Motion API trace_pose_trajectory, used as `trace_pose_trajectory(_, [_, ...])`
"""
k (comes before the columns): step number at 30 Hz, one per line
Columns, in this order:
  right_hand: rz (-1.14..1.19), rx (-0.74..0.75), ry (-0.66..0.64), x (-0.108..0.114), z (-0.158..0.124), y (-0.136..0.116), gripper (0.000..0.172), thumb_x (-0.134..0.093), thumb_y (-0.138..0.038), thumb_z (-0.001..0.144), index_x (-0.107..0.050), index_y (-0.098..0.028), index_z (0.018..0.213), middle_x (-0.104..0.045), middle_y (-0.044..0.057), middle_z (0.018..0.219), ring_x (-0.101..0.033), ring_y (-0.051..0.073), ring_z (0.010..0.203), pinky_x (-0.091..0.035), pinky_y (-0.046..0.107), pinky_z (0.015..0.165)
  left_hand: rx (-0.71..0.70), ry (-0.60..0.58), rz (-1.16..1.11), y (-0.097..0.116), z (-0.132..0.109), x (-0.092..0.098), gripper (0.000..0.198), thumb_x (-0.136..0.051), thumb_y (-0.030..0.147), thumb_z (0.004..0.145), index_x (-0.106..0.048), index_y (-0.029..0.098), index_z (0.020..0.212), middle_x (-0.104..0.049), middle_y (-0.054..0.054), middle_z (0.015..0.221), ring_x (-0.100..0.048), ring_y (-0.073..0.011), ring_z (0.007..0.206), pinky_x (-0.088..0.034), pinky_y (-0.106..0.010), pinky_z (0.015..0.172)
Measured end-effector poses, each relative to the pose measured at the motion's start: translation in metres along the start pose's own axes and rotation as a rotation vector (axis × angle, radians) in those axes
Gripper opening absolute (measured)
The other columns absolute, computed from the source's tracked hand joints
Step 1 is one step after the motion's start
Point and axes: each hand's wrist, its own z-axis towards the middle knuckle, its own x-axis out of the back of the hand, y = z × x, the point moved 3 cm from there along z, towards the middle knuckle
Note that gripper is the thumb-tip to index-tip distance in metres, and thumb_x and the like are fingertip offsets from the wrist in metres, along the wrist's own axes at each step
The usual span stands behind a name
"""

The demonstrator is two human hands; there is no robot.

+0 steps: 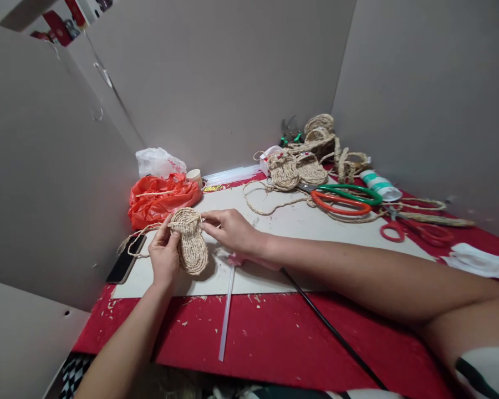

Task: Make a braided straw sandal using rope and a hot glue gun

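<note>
A small woven straw slipper [193,252] is raised over the white board, its sole and strap band facing me. My left hand [165,252] grips its left edge, with the thumb on the front. At the slipper's upper right edge, the fingertips of my right hand [233,230] are pinched together. Any strand between those fingertips is too small to make out. Thin braided straw cord [139,255] trails left of the slipper toward a dark phone [127,260]. Beneath my right wrist lies a pink-ended tool, mostly hidden, with a translucent glue stick [227,316] pointing toward me.
Orange-and-green-handled scissors [345,199] and red scissors [416,230] lie at the right. Several straw slippers [283,170] and braid coils [319,133] are behind them. A red plastic bag [162,197] sits back left. A black cable [332,327] crosses the red tablecloth [274,332]. Grey panels enclose the table.
</note>
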Motion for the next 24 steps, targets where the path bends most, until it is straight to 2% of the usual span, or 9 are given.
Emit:
trace_pose_trajectory(6, [-0.089, -0.016, 0.02, -0.003, -0.003, 0.004, 0.02, -0.054, -0.017, 0.086, -0.074, -0.019, 0.084, -0.073, 0.005, 0.082, -0.064, 0.018, 0.078, -0.045, 0.031, 0.076, 0.016, 0.007, 0.016, 0.0, -0.006, -0.006, 0.053, -0.069, 0.023, 0.075, -0.06, 0.019, 0.127, -0.064, -0.011, 0.126, -0.061, -0.0217, 0.115, -0.047, -0.032, 0.097])
trace_pose_trajectory(10, [-0.131, -0.012, -0.011, -0.006, -0.003, 0.005, 0.02, -0.052, -0.016, 0.087, -0.072, -0.018, 0.087, -0.073, 0.004, 0.082, -0.063, 0.016, 0.074, -0.045, 0.028, 0.072, 0.008, 0.018, 0.031, -0.002, -0.007, -0.005, 0.05, -0.068, 0.022, 0.075, -0.061, 0.018, 0.125, -0.065, -0.012, 0.125, -0.06, -0.0219, 0.115, -0.047, -0.032, 0.097])
trace_pose_trajectory(17, [-0.307, -0.111, -0.219, -0.004, 0.001, -0.001, 0.021, -0.055, -0.023, 0.085, -0.069, -0.01, 0.094, -0.073, 0.008, 0.076, -0.064, 0.017, 0.066, -0.043, 0.026, 0.061, -0.138, 0.012, 0.116, 0.003, -0.003, 0.0, 0.041, -0.066, 0.028, 0.08, -0.064, 0.019, 0.12, -0.069, -0.009, 0.115, -0.063, -0.0192, 0.107, -0.048, -0.029, 0.093])
trace_pose_trajectory(20, [-0.408, -0.108, -0.158, 0.004, 0.003, -0.007, 0.03, -0.054, -0.028, 0.086, -0.07, -0.011, 0.105, -0.075, 0.011, 0.087, -0.067, 0.02, 0.076, -0.045, 0.028, 0.066, -0.223, 0.028, 0.125, 0.01, -0.002, 0.002, 0.041, -0.067, 0.028, 0.079, -0.059, 0.02, 0.119, -0.07, -0.007, 0.105, -0.065, -0.0162, 0.096, -0.05, -0.026, 0.085])
trace_pose_trajectory(22, [-0.485, -0.098, -0.104, 0.009, 0.003, -0.012, 0.034, -0.053, -0.031, 0.088, -0.069, -0.012, 0.111, -0.075, 0.012, 0.094, -0.068, 0.022, 0.082, -0.046, 0.029, 0.07, -0.269, 0.035, 0.141, 0.014, -0.002, 0.003, 0.034, -0.067, 0.028, 0.08, -0.057, 0.02, 0.111, -0.069, -0.005, 0.097, -0.066, -0.0143, 0.088, -0.051, -0.025, 0.08])
trace_pose_trajectory(24, [-0.526, -0.074, -0.086, 0.013, 0.003, -0.016, 0.032, -0.052, -0.031, 0.089, -0.071, -0.014, 0.107, -0.075, 0.01, 0.094, -0.069, 0.022, 0.082, -0.046, 0.029, 0.07, -0.308, 0.041, 0.179, 0.016, -0.001, 0.005, 0.026, -0.066, 0.028, 0.08, -0.055, 0.019, 0.102, -0.067, -0.004, 0.091, -0.066, -0.0135, 0.083, -0.051, -0.025, 0.077])
